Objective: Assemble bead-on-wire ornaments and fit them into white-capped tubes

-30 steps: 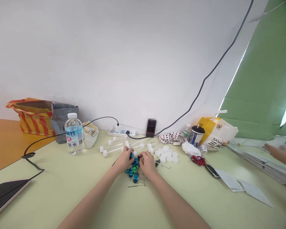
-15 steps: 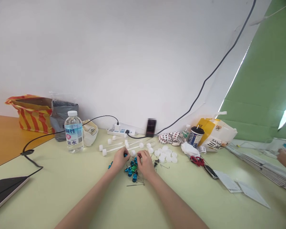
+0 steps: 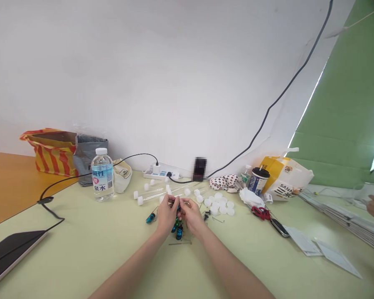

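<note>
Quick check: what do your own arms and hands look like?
The left forearm and right forearm are bare: no sleeve, watch or bracelet in view. The left hand and right hand are ungloved, with no ring or marking that I can make out.

Tubes [image 3: 152, 197] lie behind the hands [image 3: 167, 214], caps [image 3: 222, 204] to their right.

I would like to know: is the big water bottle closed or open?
Closed: the water bottle has its white cap on.

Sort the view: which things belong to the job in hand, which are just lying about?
Likely the job:
- blue parts by the left hand and right hand
- perhaps white caps

Likely just lying about:
- water bottle
- striped bag
- lidded cup
</note>
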### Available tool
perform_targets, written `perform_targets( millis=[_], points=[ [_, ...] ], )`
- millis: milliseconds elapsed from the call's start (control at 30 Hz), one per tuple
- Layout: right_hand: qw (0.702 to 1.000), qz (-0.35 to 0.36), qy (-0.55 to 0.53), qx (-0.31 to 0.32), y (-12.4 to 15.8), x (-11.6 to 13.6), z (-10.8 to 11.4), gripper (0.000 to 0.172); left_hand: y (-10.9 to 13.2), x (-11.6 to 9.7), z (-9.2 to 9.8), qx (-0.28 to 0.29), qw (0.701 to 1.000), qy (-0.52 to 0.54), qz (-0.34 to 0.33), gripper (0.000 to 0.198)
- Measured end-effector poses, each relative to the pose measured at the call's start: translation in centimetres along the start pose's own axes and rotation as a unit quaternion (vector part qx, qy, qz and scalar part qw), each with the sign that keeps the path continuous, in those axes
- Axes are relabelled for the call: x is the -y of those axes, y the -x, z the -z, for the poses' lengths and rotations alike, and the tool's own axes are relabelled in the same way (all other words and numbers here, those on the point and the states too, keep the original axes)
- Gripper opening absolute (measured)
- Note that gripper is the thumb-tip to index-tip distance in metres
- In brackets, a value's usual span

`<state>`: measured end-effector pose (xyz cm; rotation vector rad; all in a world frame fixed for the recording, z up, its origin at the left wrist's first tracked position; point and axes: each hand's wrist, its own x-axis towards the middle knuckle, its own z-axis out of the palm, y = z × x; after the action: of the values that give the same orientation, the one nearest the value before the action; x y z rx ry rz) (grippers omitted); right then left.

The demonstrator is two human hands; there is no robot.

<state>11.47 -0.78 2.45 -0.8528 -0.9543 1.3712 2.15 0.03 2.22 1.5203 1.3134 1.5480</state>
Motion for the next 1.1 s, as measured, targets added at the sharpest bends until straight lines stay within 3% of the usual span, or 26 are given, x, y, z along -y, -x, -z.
perform_targets(
  millis=[167, 333, 433, 533, 667, 900, 1100],
  points=[
    [0.999, 0.013, 0.031, 0.015, 0.2, -0.2, -0.4, 0.040, -0.1, 0.2, 0.4, -0.006, 0.997, -0.075, -0.018, 0.029],
    [1.000, -0.016, -0.017, 0.016, -0.3, 0.1, 0.1, 0.035, 0.0, 0.4, 0.2, 0.030, 0.984, -0.162, -0.070, 0.029],
    [0.998, 0.007, 0.048, 0.029, -0.3, 0.5, 0.5, 0.033, -0.2, 0.7, 0.3, 0.021, 0.978, -0.190, -0.077, 0.031],
    [0.989, 0.068, 0.120, 0.061, 0.0, 0.7, 0.5, 0.028, -0.4, 1.0, 0.5, 0.019, 0.981, -0.183, -0.057, 0.033],
    [0.978, 0.118, 0.137, 0.101, 0.3, 0.5, 0.4, 0.021, -0.6, 1.0, 0.8, 0.023, 0.987, -0.158, -0.029, 0.034],
    [0.989, 0.073, 0.124, 0.045, -0.2, 0.1, 0.6, 0.029, -0.4, 1.0, 0.6, 0.026, 0.983, -0.169, -0.068, 0.037],
    [0.993, 0.057, 0.070, 0.080, 0.0, 0.4, 0.6, 0.035, -0.5, 1.0, 0.6, 0.047, 0.984, -0.157, -0.069, 0.037]
  ],
)
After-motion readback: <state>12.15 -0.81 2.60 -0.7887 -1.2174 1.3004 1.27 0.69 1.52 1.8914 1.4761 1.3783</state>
